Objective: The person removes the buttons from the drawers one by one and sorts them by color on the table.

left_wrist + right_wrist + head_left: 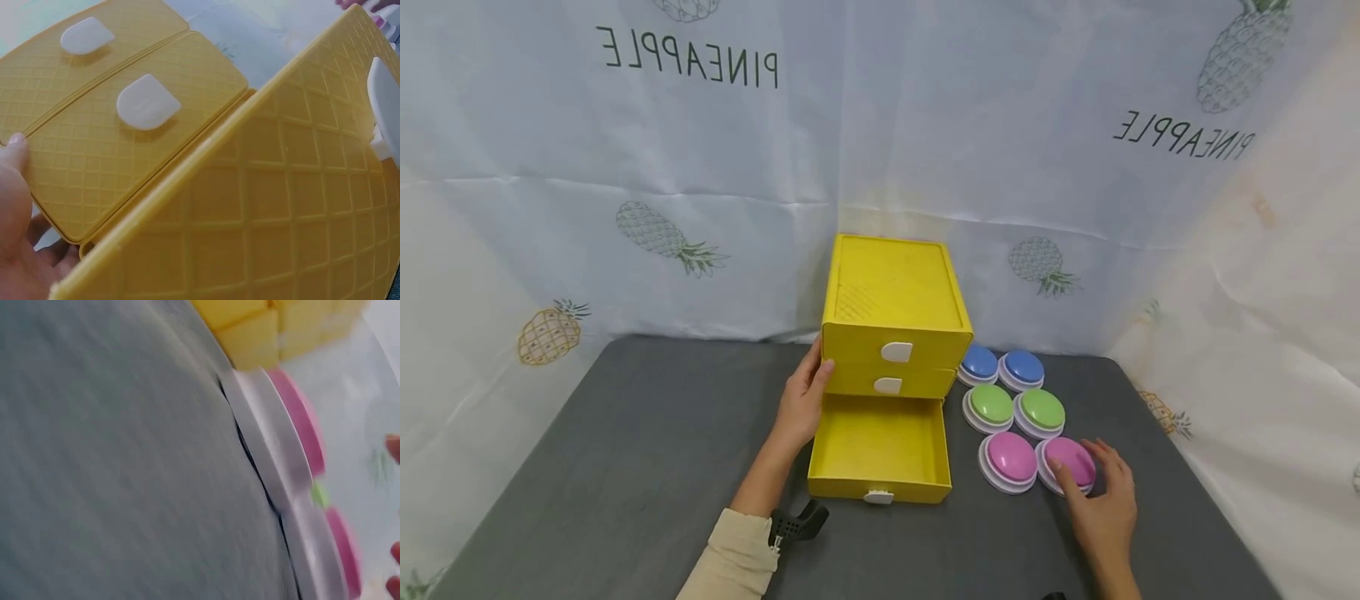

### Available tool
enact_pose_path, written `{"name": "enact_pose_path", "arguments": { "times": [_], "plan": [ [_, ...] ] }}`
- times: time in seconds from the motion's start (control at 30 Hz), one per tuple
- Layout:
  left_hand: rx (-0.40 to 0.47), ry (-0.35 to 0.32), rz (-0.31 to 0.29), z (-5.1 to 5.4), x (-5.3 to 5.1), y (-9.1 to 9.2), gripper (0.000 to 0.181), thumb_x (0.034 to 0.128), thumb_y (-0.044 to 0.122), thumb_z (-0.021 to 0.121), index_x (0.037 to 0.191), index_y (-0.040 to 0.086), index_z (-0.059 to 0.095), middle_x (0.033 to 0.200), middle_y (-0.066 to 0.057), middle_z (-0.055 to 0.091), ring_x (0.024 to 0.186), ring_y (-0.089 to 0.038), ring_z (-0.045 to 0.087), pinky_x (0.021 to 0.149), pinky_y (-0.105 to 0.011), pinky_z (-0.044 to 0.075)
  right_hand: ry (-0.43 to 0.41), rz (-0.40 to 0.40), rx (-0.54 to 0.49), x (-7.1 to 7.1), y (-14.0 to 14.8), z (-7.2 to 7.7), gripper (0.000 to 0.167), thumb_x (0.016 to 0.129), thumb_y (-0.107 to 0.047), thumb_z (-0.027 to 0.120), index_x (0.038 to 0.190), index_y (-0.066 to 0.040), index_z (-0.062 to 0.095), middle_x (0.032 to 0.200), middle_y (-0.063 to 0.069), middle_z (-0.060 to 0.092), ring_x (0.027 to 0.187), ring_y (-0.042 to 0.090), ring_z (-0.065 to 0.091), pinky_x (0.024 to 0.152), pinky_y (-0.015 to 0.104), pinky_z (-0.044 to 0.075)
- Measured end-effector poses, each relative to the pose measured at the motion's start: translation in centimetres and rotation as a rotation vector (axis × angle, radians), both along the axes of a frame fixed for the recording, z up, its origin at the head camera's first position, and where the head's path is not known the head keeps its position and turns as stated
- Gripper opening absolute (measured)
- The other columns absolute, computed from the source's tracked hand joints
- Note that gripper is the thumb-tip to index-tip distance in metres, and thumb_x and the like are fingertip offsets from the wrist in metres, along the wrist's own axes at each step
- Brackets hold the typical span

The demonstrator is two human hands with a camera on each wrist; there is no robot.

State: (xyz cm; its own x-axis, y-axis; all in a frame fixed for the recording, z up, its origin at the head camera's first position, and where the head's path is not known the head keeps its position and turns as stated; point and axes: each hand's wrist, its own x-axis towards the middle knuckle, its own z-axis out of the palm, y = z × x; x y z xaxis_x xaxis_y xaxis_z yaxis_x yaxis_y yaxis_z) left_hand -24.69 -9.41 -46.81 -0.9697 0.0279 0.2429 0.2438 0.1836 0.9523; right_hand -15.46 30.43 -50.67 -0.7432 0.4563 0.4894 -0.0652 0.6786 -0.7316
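Note:
A yellow drawer cabinet (898,283) with white tabs stands at the centre back, its bottom drawer (880,442) pulled out with nothing inside. My left hand (801,404) holds the cabinet's left side, thumb at the front corner and fingers along the side wall. In the left wrist view, the drawer front (281,181) partly covers that hand. My right hand (1101,500) hovers over the right pink buzzer button (1071,462), thumb and fingers spread around it. The right wrist view shows fingertips (394,447) apart from the buttons. Another pink button (1011,457) sits beside it.
Behind the pink buttons are two green buttons (992,404) and two blue buttons (979,362), all on white bases right of the cabinet. The dark grey table (625,467) is bordered by pineapple-printed cloth (737,167) at the back and sides.

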Motion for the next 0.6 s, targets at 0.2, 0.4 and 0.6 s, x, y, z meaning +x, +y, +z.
{"name": "enact_pose_path", "arguments": {
  "times": [0.2,0.4,0.6],
  "plan": [
    [-0.006,-0.005,-0.004,0.2,-0.1,0.3,0.058,0.11,0.034,0.042,0.163,0.023,0.021,0.167,-0.006,0.029,0.153,-0.029,0.031,0.123,-0.054,0.029,0.208,0.239,0.042,1.3,-5.0,1.2,0.048,0.066,0.007,0.087,0.112,0.0,0.073,0.102,0.011,0.068,0.1,-0.009,0.057,0.09,0.006,0.041],
    [0.017,0.001,0.0,0.1,0.1,0.1,0.057,0.11,0.031,0.042,0.163,0.02,0.022,0.168,-0.007,0.027,0.154,-0.03,0.029,0.124,-0.054,0.028,0.194,0.369,0.003,2.2,-9.8,0.5,0.043,0.067,0.007,0.088,0.106,-0.005,0.073,0.095,0.009,0.069,0.09,0.002,0.059,0.085,0.009,0.043],
    [0.025,0.003,-0.011,-0.1,0.1,0.1,0.057,0.1102,0.029,0.042,0.163,0.019,0.022,0.168,-0.008,0.027,0.154,-0.03,0.029,0.124,-0.054,0.027,0.238,0.492,-0.041,2.9,-12.7,-0.4,0.03,0.071,0.008,0.086,0.093,-0.009,0.073,0.079,0.003,0.067,0.069,0.005,0.058,0.066,0.015,0.048]
  ]
}}
